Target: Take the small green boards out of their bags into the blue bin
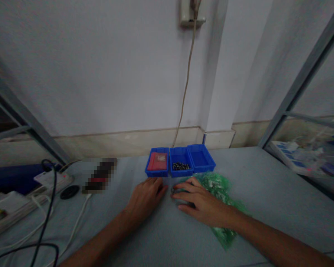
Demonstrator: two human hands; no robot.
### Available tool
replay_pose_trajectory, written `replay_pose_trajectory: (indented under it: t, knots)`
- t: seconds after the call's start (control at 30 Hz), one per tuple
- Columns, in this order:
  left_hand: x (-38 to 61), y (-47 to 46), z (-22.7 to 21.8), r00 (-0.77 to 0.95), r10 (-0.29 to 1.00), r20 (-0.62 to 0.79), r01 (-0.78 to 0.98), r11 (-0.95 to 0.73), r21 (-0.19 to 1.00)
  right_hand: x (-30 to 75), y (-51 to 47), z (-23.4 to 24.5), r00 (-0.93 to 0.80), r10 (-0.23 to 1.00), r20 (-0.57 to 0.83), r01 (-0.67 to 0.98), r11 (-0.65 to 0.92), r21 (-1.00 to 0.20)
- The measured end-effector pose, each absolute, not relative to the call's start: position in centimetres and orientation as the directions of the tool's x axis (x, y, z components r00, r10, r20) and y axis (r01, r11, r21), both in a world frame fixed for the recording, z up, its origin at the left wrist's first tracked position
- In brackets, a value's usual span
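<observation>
My left hand (148,194) rests on the table in front of the left blue bin (147,173), its fingers bent downward and the thumb held apart. No object shows in it. My right hand (199,202) is low over the table, fingers spread. At its fingertips lies a small shiny piece (172,190), too small to name. Beside and partly under that hand is a green plastic bag (219,187). The left bin holds a red packet (153,162). Small dark metal parts (180,166) lie in the middle blue bin (179,150). Nothing shows inside the right blue bin (202,158).
On the left are a pixelated dark object (100,176), a round black disc (69,192), a power strip (64,181) and loose cables (54,193). A wall socket (187,16) hangs above with a cord. Metal frame posts (278,122) flank the table; clutter sits at far right.
</observation>
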State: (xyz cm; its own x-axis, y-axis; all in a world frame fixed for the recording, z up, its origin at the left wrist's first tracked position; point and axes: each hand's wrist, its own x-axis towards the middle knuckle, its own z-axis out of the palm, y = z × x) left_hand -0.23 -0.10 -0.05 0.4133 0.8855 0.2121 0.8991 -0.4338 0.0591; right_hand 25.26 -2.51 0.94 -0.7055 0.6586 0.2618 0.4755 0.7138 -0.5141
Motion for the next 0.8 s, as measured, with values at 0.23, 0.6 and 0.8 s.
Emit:
replay_pose_trajectory:
  t: [0.23, 0.6, 0.8]
  knots:
    - [0.03, -0.18, 0.29, 0.378, 0.916, 0.138, 0.915, -0.392, 0.098, 25.23, -2.45, 0.91, -0.713, 0.656, 0.249, 0.489, 0.719, -0.494]
    - [-0.02, 0.06, 0.22, 0.338, 0.934, 0.117, 0.929, -0.351, 0.117, 24.99, -2.59, 1.03, -0.649, 0.688, 0.324, 0.503, 0.708, -0.496]
    - [-0.01, -0.05, 0.21, 0.343, 0.932, 0.116, 0.925, -0.356, 0.129, 25.0, -2.19, 1.03, -0.541, 0.747, 0.386, 0.527, 0.659, -0.537]
